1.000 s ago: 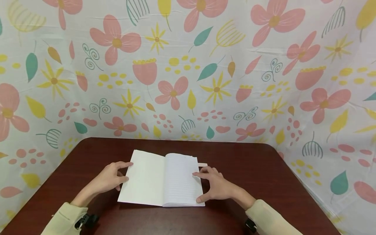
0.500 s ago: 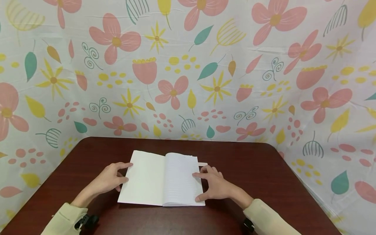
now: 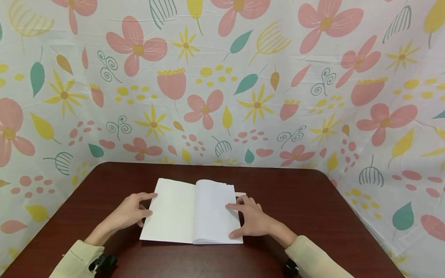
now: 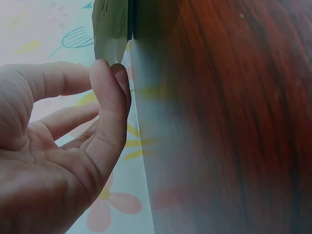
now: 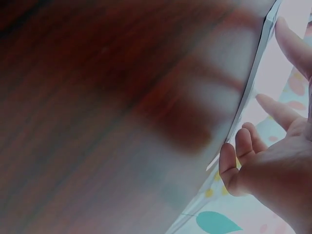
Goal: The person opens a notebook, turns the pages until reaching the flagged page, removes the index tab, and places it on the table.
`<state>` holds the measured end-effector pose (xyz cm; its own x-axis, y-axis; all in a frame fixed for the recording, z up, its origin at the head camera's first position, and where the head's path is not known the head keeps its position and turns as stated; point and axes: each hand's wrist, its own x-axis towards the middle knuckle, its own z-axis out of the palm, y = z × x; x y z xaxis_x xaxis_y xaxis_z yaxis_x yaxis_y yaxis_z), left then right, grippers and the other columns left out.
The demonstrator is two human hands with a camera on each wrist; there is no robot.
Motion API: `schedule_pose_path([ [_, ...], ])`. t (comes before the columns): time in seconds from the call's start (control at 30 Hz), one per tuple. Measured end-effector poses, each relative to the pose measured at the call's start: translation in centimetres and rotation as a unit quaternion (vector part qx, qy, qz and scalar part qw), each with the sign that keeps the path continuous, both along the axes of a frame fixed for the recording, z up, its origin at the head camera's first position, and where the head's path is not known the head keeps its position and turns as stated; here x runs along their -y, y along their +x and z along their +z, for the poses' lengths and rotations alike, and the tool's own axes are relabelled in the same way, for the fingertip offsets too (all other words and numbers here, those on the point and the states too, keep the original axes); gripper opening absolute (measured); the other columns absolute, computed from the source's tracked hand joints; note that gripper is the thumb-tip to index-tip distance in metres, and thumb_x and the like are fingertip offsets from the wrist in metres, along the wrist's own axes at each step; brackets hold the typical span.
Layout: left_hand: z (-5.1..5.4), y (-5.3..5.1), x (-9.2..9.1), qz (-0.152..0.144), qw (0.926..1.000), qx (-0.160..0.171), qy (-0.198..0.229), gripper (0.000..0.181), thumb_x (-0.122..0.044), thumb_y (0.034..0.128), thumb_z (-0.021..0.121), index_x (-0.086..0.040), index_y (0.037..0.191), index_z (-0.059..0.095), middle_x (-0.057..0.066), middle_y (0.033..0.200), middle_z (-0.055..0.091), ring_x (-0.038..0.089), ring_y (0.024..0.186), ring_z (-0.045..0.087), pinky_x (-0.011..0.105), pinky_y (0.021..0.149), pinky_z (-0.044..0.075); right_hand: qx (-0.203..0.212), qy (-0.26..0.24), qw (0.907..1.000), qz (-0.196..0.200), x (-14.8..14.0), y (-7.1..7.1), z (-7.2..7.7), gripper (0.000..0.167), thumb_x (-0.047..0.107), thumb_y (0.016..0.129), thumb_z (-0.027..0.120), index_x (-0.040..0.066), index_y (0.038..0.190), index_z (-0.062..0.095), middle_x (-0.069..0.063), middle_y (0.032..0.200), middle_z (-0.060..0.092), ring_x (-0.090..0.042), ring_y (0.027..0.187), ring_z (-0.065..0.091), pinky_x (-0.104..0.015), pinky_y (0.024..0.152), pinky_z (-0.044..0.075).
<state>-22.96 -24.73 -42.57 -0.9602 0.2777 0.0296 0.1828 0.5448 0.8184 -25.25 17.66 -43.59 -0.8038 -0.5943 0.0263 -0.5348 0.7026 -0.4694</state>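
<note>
— What's on our table (image 3: 288, 187)?
— Our open book (image 3: 174, 212): light, we'd judge, its pages (image 3: 211, 214) soft, easily creased.
— Where do we hold?
— Outer edges: our left grip (image 3: 130, 210) pinches one; our right grip (image 3: 256, 220) lies spread on the page.

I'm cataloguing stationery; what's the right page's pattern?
The right page is faintly lined, clearest in the head view.

Head view is bright and evenly lit, mostly sharp, but ruled lines on the notebook (image 3: 174, 210) look faint and the near desk (image 3: 167, 260) carries a dull sheen. Wrist views run dimmer and softer, hazy reflections smearing the desk; page by the right fingers (image 5: 295, 48) washes out white.
</note>
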Motion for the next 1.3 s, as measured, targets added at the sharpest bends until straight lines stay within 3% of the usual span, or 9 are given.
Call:
schedule_pose_path([
  [0.27, 0.0, 0.0, 0.0, 0.004, 1.0000, 0.004, 0.004, 0.057, 0.006, 0.0913, 0.072, 0.010, 0.146, 0.055, 0.039, 0.149, 0.045, 0.029, 0.056, 0.065, 0.037, 0.053, 0.057, -0.019, -0.002, 0.9996, -0.020, 1.3, -0.1, -0.2, 0.099, 0.050, 0.073, 0.095, 0.014, 0.155, 0.054, -0.014, 0.140, 0.042, -0.032, 0.125, 0.039, -0.046, 0.083, 0.035],
  [0.47, -0.1, 0.0, -0.1, 0.007, 0.9999, 0.005, 0.006, 0.057, 0.007, 0.0908, 0.072, 0.010, 0.146, 0.056, 0.038, 0.148, 0.046, 0.028, 0.059, 0.065, 0.038, 0.053, 0.058, -0.030, -0.013, 0.9993, -0.019, 2.2, -0.2, -0.1, 0.092, 0.047, 0.073, 0.096, 0.012, 0.150, 0.059, -0.016, 0.139, 0.048, -0.037, 0.132, 0.037, -0.050, 0.085, 0.037],
  [0.83, 0.1, 0.1, -0.1, 0.008, 0.9999, 0.010, 0.008, 0.057, 0.006, 0.0918, 0.072, 0.009, 0.146, 0.055, 0.038, 0.148, 0.046, 0.028, 0.058, 0.065, 0.038, 0.053, 0.057, -0.003, -0.043, 0.9990, -0.012, 3.6, -0.5, 0.1, 0.086, 0.045, 0.076, 0.094, 0.013, 0.149, 0.061, -0.015, 0.147, 0.055, -0.032, 0.124, 0.042, -0.056, 0.093, 0.035],
  [1.13, -0.1, -0.1, 0.0, 0.009, 0.9998, 0.014, 0.006, 0.058, 0.004, 0.0926, 0.072, 0.009, 0.147, 0.055, 0.038, 0.149, 0.046, 0.028, 0.058, 0.065, 0.038, 0.053, 0.057, 0.025, -0.095, 0.9952, 0.001, 4.1, -0.6, 0.3, 0.086, 0.040, 0.078, 0.095, 0.011, 0.151, 0.059, -0.006, 0.146, 0.061, -0.025, 0.106, 0.044, -0.047, 0.086, 0.037],
  [1.3, -0.2, -0.1, 0.0, 0.011, 0.9997, 0.018, 0.008, 0.058, 0.004, 0.0926, 0.072, 0.009, 0.147, 0.054, 0.037, 0.147, 0.048, 0.028, 0.058, 0.065, 0.038, 0.054, 0.058, 0.053, -0.115, 0.9920, 0.003, 4.3, -0.7, 0.2, 0.084, 0.040, 0.080, 0.094, 0.015, 0.152, 0.058, -0.005, 0.143, 0.063, -0.024, 0.109, 0.044, -0.041, 0.088, 0.044],
])
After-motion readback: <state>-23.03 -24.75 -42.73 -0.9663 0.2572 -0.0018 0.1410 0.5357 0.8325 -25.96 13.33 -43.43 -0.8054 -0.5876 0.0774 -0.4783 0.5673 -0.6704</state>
